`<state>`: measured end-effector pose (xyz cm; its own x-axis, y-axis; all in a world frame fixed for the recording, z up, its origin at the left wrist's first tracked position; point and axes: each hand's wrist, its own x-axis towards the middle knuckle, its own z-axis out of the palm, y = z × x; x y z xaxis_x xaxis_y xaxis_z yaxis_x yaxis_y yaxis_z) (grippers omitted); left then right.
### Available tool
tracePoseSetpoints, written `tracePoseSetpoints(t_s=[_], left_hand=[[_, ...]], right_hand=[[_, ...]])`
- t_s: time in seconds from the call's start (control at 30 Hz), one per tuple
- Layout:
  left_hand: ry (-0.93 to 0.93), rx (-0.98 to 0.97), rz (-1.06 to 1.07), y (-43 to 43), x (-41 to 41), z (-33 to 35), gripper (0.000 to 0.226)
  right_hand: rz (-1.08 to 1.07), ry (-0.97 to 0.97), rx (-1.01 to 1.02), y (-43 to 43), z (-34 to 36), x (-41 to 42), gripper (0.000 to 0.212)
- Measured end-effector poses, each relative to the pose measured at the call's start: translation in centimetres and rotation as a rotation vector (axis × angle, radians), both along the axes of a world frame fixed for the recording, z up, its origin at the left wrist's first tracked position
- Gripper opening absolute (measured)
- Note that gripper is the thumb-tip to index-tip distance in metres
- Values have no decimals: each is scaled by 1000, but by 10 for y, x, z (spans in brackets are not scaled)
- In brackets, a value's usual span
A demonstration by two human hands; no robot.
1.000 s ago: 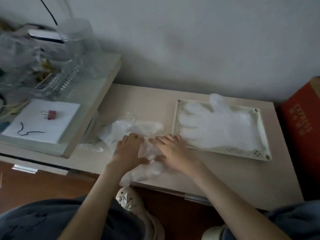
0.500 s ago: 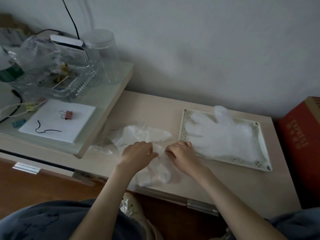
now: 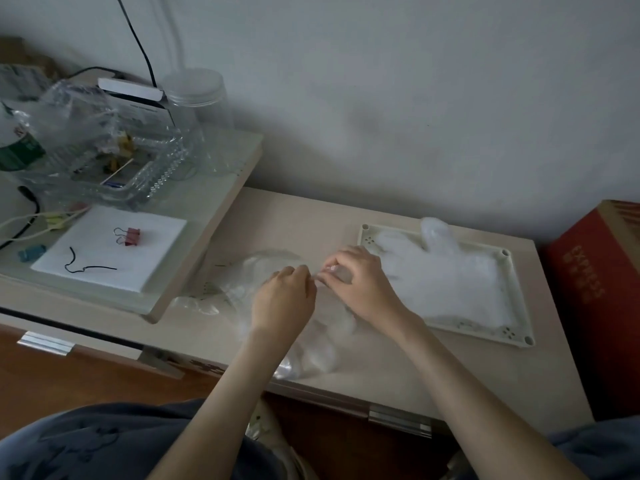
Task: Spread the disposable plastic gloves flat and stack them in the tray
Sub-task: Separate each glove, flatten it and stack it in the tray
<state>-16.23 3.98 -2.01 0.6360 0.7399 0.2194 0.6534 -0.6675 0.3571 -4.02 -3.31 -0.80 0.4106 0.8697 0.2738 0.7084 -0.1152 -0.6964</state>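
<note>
- Readable text: "EXPRESS" in pale capitals down the side of the red cardboard box (image 3: 588, 289), far right of the right hand (image 3: 360, 285). Smaller marks beside it are too blurred to read.
- Green-labelled plastic bottle (image 3: 15, 147), far left of the left hand (image 3: 284, 299): label unreadable.
- Left hand: fingers curled, tips pinching the thin clear plastic glove (image 3: 311, 351).
- Right hand: thumb and forefinger pinch the same glove. The two pinch points nearly touch.
- That glove lies wrinkled on the beige desk top (image 3: 311, 220), under both hands, running back past the wrists to the desk's near edge.
- Crumpled clear plastic gloves (image 3: 239, 289) sit on the desk just left of the left hand; cannot tell how many.
- Cream rectangular plastic tray (image 3: 519, 299) is just right of the right hand. The right hand hides part of its left rim; cannot tell whether it touches.
- Flat white plastic gloves (image 3: 450, 282) lie spread in the tray, thumb draped over the far rim.
- Raised pale shelf (image 3: 214, 188) stands left of the left hand and overhangs the desk.
- On the shelf: white square pad (image 3: 156, 244) with a red binder clip (image 3: 128, 235) and a bent black wire (image 3: 86, 266).
- Beyond the pad: a clear ridged plastic dish (image 3: 166, 171) and a clear lidded jar (image 3: 197, 98).
</note>
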Motion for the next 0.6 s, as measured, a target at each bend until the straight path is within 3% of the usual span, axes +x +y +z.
tracePoseSetpoints(t_s=[0.07,0.13,0.23,0.3,0.37,0.43,0.5,0.6], left_hand=[[-170,-28,62,-2,1,15,22],[-353,-188,134,-2,2,35,26],[-749,-894,132,-3,5,71,22],[-949,-1227,69,-3,10,86,28],[-1049,-1526,-8,-5,18,93,34],[-1037,-1896,-64,-4,24,94,35],[-899,-2191,-206,-6,33,95,40],[-860,-2092,-302,-15,56,92,41]], right_hand=[[-13,130,88,-4,12,4,23],[-39,358,101,-11,23,9,50],[-97,678,64,-21,24,19,84],[-84,906,4,-28,19,23,102],[-28,1119,-9,-35,14,29,95],[-7,1228,-18,-43,21,33,48],[-75,1351,3,-53,21,41,28],[6,1439,148,-71,18,59,44]])
